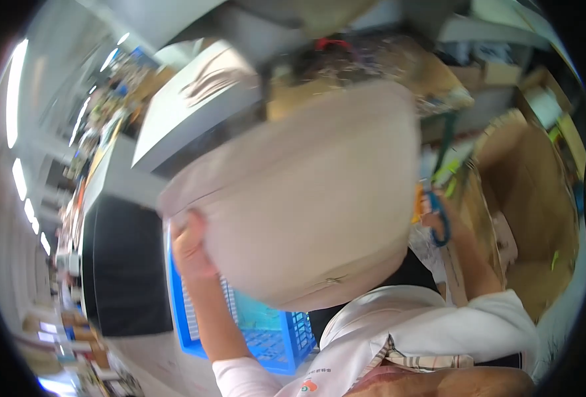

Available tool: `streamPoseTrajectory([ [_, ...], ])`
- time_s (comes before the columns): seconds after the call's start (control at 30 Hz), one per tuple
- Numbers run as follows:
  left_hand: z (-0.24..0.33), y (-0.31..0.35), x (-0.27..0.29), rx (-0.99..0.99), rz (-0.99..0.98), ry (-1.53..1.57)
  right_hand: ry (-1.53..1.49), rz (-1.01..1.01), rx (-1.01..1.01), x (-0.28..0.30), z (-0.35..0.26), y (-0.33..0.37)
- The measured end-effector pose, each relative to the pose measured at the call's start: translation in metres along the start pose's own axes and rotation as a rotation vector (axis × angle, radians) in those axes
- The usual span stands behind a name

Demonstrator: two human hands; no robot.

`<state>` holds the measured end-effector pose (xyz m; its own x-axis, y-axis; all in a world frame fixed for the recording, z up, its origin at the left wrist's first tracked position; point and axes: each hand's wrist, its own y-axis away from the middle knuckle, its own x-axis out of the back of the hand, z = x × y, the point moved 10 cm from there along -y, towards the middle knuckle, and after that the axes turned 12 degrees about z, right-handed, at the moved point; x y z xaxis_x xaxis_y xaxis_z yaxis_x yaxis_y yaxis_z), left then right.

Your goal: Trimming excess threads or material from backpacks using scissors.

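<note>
A large beige bag-like piece fills the middle of the head view, blurred by motion. It has a seam along its upper left and a small metal-looking detail at its lower edge. My left hand grips its left end, thumb on the near face. At its right side is my right hand, closed round blue-handled scissors with some orange showing beside them. The blades are hidden. Whether my right fingers also touch the beige piece, I cannot tell.
Below the piece stands a blue plastic crate. To the right is a large open cardboard box. A white-topped table and a black panel lie left; a cluttered work surface is beyond.
</note>
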<state>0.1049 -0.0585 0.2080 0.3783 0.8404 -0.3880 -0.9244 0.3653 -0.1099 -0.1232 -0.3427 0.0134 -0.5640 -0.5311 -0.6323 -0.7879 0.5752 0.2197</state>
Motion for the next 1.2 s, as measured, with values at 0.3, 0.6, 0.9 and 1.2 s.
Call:
streamPoseTrajectory([
  [0.3, -0.061, -0.038, 0.007, 0.254, -0.022, 0.312, 0.111, 0.162, 0.221, -0.015, 0.015, 0.009],
  [0.6, -0.106, -0.055, 0.044, 0.192, 0.053, 0.251, 0.652, 0.230, 0.453, -0.021, -0.095, -0.027],
  [0.9, -0.115, -0.056, 0.003, 0.187, -0.189, -0.332, 0.800, -0.041, 0.541, -0.057, -0.128, -0.064],
  [1.2, -0.109, -0.094, 0.019, 0.015, 0.136, -0.300, 0.832, -0.026, 0.477, -0.073, -0.139, -0.080],
])
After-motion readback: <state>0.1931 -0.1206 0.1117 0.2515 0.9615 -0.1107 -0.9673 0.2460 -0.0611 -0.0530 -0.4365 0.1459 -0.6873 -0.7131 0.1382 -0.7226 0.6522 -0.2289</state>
